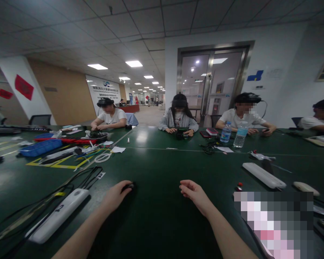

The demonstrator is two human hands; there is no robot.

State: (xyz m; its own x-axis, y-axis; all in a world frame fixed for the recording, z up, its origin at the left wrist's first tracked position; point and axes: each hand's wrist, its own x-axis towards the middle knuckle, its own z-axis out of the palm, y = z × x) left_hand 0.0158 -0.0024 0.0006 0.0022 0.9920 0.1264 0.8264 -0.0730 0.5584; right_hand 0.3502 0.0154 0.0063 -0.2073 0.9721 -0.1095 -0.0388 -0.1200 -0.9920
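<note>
My left hand (118,196) is closed around a small black object (130,186) just above the dark green table, left of centre. Only the object's dark end shows past my thumb and fingers, so I cannot tell its kind. My right hand (193,192) hovers over the table right of centre, its fingers loosely curved and a little apart. Nothing shows in it. A stretch of green tabletop (156,201) lies between my two hands.
A white power strip (61,216) with black cables lies left; another long white strip (264,175) lies right. Further off are a blue tray (41,147), a coiled white cable (102,157) and two water bottles (241,135). Several people wearing headsets sit across the table.
</note>
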